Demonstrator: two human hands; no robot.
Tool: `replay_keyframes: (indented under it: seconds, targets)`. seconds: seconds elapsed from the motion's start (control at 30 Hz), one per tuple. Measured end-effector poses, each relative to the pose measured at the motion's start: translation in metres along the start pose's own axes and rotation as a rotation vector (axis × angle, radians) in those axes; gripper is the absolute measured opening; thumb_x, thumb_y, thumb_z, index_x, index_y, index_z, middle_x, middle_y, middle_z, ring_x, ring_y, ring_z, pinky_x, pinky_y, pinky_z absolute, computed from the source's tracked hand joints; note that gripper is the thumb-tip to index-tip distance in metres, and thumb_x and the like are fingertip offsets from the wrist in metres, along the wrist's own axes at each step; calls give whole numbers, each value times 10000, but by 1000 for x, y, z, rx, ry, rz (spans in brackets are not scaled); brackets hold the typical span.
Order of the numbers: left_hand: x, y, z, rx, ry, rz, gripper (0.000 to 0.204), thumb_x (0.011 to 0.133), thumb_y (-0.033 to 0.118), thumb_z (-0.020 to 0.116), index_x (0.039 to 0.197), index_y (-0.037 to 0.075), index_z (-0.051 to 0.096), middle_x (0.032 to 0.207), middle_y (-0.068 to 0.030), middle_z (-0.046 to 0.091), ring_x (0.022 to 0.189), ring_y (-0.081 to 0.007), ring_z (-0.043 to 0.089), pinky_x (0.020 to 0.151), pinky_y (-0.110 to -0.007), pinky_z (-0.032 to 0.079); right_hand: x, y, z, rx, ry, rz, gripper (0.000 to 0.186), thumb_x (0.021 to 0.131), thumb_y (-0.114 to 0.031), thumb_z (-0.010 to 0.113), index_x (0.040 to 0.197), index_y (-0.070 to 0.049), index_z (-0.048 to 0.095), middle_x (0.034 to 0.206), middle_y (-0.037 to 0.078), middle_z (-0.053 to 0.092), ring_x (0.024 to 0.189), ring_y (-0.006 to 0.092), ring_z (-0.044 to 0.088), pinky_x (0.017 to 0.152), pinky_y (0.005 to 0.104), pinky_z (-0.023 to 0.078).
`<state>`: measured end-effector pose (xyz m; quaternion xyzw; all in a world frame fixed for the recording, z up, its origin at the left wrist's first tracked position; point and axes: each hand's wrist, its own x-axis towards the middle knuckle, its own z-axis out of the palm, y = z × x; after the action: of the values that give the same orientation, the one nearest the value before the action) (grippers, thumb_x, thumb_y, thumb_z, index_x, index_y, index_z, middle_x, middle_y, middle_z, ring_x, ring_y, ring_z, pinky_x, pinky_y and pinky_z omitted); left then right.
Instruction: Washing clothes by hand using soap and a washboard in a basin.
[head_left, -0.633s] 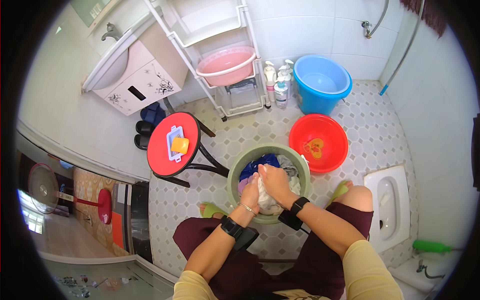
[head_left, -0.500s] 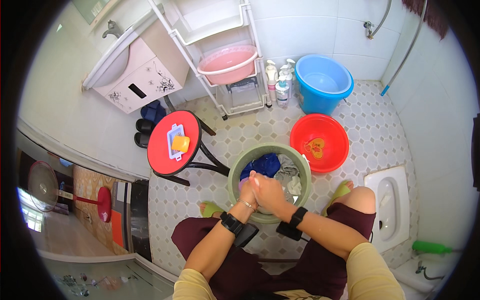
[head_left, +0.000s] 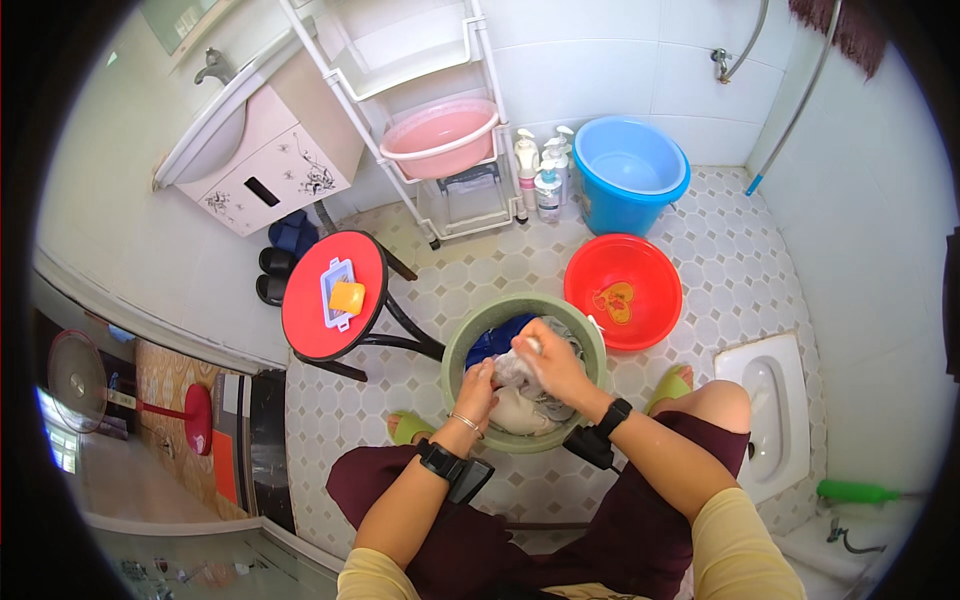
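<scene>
Between my knees stands a green basin point(head_left: 452, 365) with wet-looking laundry in it: a dark blue cloth point(head_left: 488, 346), grey-white cloth and a cream-coloured piece point(head_left: 520, 411). Over it, a white cloth point(head_left: 513, 370) is bunched between my two hands. My right hand point(head_left: 553, 365) is closed around its upper part, fingers curled. Lower on the left, my left hand point(head_left: 474, 396) holds the cloth's other side, its fingers partly hidden by the bunched fabric. Both wrists carry black straps, and a bracelet circles the left one.
A red basin point(head_left: 650, 290) touches the green one's far right side, with a blue bucket point(head_left: 600, 195) behind. At left, a red stool point(head_left: 300, 315) bears a soap dish with yellow soap point(head_left: 347, 298). Pump bottles point(head_left: 548, 190), a white rack point(head_left: 470, 222) and a squat toilet point(head_left: 755, 365) surround me.
My hands, pressed together before, have moved apart, with the white cloth now showing between them. The right hand has risen slightly, and the whole view has shifted a little.
</scene>
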<state>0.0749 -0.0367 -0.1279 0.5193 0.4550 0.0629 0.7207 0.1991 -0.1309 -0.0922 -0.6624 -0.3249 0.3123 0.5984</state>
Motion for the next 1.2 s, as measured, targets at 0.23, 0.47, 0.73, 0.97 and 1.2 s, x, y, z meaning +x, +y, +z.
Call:
replay_keyframes:
  seconds: [0.23,0.47,0.73,0.97,1.2]
  targets:
    - [-13,31,1,-574,-441,-300,622,849,554,405,1190,34,432,1207,-127,484,1090,-243,493,887,-408,420,-38,-24,-1,-229,-433,-413,134,745,-159,594,736,-46,522,673,120,567,659,289,564,655,365,415]
    - [-11,37,-8,-494,-250,61,319,804,65,502,1116,0,484,1068,-101,569,990,-222,557,881,-354,438,-47,2,-29,-520,-649,67,308,808,-378,527,804,-78,594,702,101,605,688,289,587,669,363,427]
    - [-37,48,-1,-231,-349,246,382,713,-43,511,1094,-29,529,1021,-78,601,923,-169,580,815,-277,446,-19,-1,-38,860,-394,822,477,853,-443,489,1094,-33,519,1043,52,587,891,168,558,800,293,430]
    - [-41,47,-2,41,-460,326,343,723,-12,531,1062,15,578,1002,-22,600,860,-99,554,799,-227,407,-7,14,-39,1039,-155,431,228,850,-281,524,959,-82,552,970,25,585,911,137,543,820,256,397]
    - [-28,32,-5,93,-529,12,133,845,208,559,817,78,560,854,26,584,753,-44,507,700,-187,373,3,1,-59,519,-118,-12,125,790,-114,484,900,-62,514,924,34,571,881,120,530,812,280,403]
